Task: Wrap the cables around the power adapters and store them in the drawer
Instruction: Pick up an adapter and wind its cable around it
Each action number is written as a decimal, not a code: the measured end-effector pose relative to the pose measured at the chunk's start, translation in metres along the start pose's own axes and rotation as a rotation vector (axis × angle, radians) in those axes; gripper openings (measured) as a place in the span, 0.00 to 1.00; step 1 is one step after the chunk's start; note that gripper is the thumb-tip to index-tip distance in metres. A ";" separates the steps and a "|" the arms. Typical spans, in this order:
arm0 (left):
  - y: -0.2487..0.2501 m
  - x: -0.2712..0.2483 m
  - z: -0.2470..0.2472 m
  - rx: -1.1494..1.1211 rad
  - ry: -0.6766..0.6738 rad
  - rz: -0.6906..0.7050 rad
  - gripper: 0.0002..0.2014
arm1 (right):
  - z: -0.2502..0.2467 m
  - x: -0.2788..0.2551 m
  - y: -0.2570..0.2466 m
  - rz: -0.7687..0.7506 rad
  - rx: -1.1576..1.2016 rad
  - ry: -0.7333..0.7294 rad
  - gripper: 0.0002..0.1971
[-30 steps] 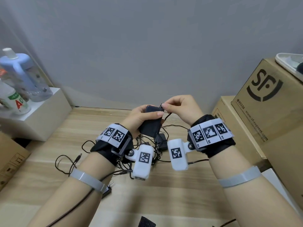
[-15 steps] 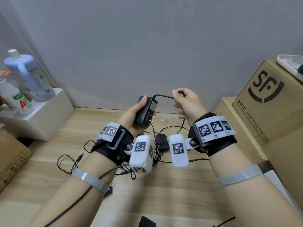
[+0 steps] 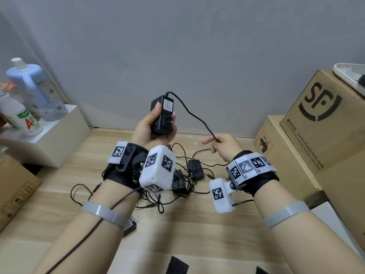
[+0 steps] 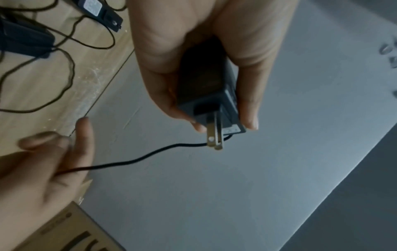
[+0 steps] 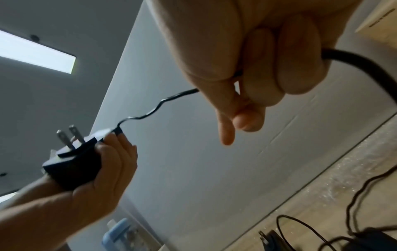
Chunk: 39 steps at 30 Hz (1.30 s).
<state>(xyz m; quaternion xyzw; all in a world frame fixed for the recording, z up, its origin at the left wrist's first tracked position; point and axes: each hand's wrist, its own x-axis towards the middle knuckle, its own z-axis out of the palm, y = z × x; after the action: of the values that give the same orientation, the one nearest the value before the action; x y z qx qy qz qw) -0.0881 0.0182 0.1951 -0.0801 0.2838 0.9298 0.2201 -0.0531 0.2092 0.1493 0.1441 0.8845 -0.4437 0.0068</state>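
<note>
My left hand (image 3: 156,129) grips a black power adapter (image 3: 163,115) upright in front of the wall, its two prongs (image 4: 214,135) pointing right. The adapter's thin black cable (image 3: 195,115) leaves its top and runs down to my right hand (image 3: 221,145), which pinches it with the forefinger stretched out. In the right wrist view the cable (image 5: 154,110) goes slack and wavy from the adapter (image 5: 73,166) into my curled fingers (image 5: 257,81). More black adapters (image 3: 194,169) lie in a tangle of cables (image 3: 158,200) on the wooden table (image 3: 197,234) below my wrists. No drawer is visible.
A white box (image 3: 49,139) with bottles (image 3: 33,91) stands at the left. Cardboard boxes (image 3: 325,119) are stacked at the right, and another carton (image 3: 13,188) sits at the left edge. One adapter with prongs (image 3: 131,224) lies beside my left forearm.
My left hand has lifted the adapter higher and turned it upright. My right hand has slid down and to the right along the cable, drawing it out.
</note>
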 end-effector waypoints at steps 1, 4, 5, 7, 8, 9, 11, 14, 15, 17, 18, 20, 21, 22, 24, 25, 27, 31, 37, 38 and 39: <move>0.004 0.000 0.001 0.016 0.004 0.015 0.20 | 0.002 -0.001 0.003 -0.005 -0.004 -0.043 0.15; 0.005 -0.001 0.005 0.118 0.024 -0.004 0.13 | 0.008 -0.004 -0.001 -0.067 0.058 -0.148 0.20; 0.002 0.000 0.005 0.163 0.024 -0.024 0.10 | 0.008 -0.005 -0.006 -0.077 0.126 -0.169 0.26; -0.002 0.001 0.002 0.273 0.014 -0.064 0.08 | 0.008 -0.005 -0.017 -0.096 0.293 -0.137 0.36; -0.004 0.001 0.001 0.319 0.007 -0.079 0.09 | 0.006 -0.006 -0.022 -0.115 0.378 -0.094 0.38; -0.006 0.002 -0.001 0.357 -0.001 -0.087 0.12 | 0.006 -0.005 -0.027 -0.135 0.460 -0.043 0.39; -0.009 0.002 -0.003 0.403 -0.026 -0.100 0.17 | 0.002 -0.004 -0.036 -0.165 0.578 0.050 0.36; -0.012 0.002 -0.004 0.389 -0.068 -0.091 0.13 | -0.002 0.001 -0.040 -0.159 0.557 0.081 0.21; -0.013 0.002 -0.003 0.384 -0.083 -0.084 0.13 | -0.001 0.003 -0.039 -0.167 0.486 0.074 0.15; -0.014 0.003 -0.002 0.405 -0.110 -0.069 0.11 | 0.003 0.003 -0.035 -0.208 0.300 0.069 0.10; -0.015 0.003 -0.001 0.427 -0.116 -0.052 0.09 | 0.005 0.002 -0.034 -0.227 0.204 0.060 0.11; -0.017 0.005 0.001 0.506 -0.111 0.015 0.07 | 0.011 -0.004 -0.034 -0.256 0.001 -0.007 0.15; -0.018 0.006 0.001 0.553 -0.105 0.055 0.09 | 0.013 -0.008 -0.035 -0.261 -0.091 -0.059 0.16; -0.019 0.006 0.001 0.592 -0.100 0.091 0.12 | 0.014 -0.011 -0.036 -0.257 -0.154 -0.108 0.17; -0.019 0.007 0.002 0.642 -0.088 0.147 0.17 | 0.014 -0.017 -0.039 -0.247 -0.212 -0.175 0.16; -0.019 0.008 0.001 0.662 -0.086 0.168 0.19 | 0.014 -0.018 -0.041 -0.242 -0.228 -0.195 0.16; -0.019 0.009 -0.001 0.710 -0.088 0.195 0.22 | 0.012 -0.021 -0.044 -0.232 -0.263 -0.215 0.15; -0.020 0.011 -0.004 0.831 -0.081 0.274 0.24 | 0.009 -0.025 -0.047 -0.243 -0.346 -0.223 0.14; -0.027 0.022 -0.013 1.017 -0.061 0.376 0.21 | 0.010 -0.035 -0.052 -0.300 0.000 -0.231 0.12; -0.026 0.023 -0.015 1.026 -0.060 0.360 0.21 | 0.009 -0.035 -0.053 -0.313 0.039 -0.212 0.12; -0.025 0.024 -0.016 1.042 -0.059 0.349 0.21 | 0.008 -0.036 -0.054 -0.334 0.050 -0.193 0.11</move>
<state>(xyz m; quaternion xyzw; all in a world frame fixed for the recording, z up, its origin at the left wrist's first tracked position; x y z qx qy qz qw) -0.0979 0.0361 0.1629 0.1140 0.7095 0.6907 0.0812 -0.0340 0.1634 0.1913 -0.0476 0.8801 -0.4721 0.0143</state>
